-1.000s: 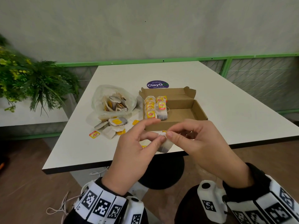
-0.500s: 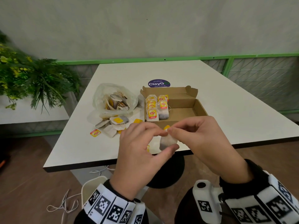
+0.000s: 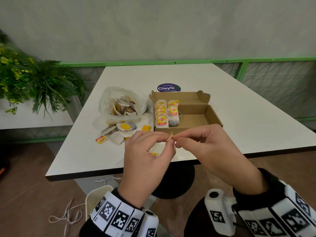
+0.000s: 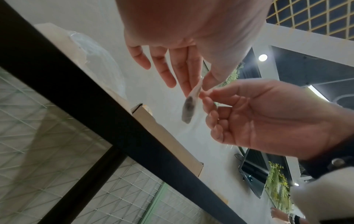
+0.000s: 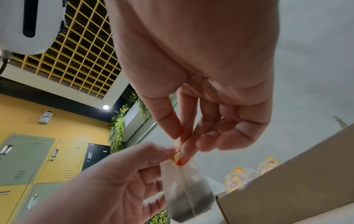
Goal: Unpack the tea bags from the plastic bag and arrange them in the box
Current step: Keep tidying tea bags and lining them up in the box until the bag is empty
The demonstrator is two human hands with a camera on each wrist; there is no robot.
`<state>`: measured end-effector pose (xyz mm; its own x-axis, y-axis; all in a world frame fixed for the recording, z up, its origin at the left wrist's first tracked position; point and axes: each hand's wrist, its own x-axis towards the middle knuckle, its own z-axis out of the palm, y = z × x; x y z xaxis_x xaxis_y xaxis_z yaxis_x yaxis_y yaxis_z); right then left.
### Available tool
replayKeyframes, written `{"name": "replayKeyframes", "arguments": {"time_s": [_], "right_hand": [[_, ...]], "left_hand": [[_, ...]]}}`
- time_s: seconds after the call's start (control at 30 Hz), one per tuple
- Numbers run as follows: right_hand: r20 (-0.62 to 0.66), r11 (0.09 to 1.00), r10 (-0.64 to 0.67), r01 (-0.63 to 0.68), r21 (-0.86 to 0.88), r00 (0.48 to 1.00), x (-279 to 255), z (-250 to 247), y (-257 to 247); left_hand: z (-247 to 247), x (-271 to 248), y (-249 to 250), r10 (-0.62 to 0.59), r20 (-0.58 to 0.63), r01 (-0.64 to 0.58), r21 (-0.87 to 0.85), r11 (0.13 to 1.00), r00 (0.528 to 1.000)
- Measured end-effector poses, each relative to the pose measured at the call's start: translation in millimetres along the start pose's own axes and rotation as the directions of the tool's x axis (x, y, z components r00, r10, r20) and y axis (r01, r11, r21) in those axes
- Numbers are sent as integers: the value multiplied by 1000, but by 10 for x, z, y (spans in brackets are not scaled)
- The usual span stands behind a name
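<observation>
Above the desk's (image 3: 239,134) near edge, both hands, left (image 3: 147,161) and right (image 3: 210,151), pinched one limp, featherlight tea bag (image 5: 188,189) by its top, where its tag (image 5: 181,159) sat, probably the safest hold

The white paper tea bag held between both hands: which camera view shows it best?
The right wrist view: the white paper tea bag hangs broadside, its dark leaves and yellow-red tag clear. The left wrist view shows it edge-on and blurred. In the head view the left hand and right hand hide nearly all.
</observation>
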<state>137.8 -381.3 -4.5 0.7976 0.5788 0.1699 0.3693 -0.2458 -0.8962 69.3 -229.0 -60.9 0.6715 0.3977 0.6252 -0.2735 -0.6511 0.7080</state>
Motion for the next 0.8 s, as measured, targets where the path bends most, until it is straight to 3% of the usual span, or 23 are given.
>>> {"name": "replayKeyframes", "arguments": {"time_s": [0.13,0.23,0.43,0.57,0.7,0.8], "right_hand": [[-86,986,-115,103,-133,990,61,-32,82],[-35,970,-146,136,-202,989,126,-64,104],[58,997,-78,79,-19,995,353,-155,59],[-100,990,90,-78,115,991,686,-340,32],[-52,954,230,-215,208,972,981,-439,44],[-1,941,305,-301,155,952,1129,-399,101]], "left_hand": [[-34,44,-42,13,13,-13,-6,1000,1000],[-49,80,-76,46,48,-46,7,999,998],[-113,177,-128,21,92,-15,-65,998,996],[-284,325,-393,22,-3,-22,19,1000,1000],[-408,333,-745,11,-63,-1,150,989,998],[-424,309,-838,-22,-83,32,127,991,996]]}}
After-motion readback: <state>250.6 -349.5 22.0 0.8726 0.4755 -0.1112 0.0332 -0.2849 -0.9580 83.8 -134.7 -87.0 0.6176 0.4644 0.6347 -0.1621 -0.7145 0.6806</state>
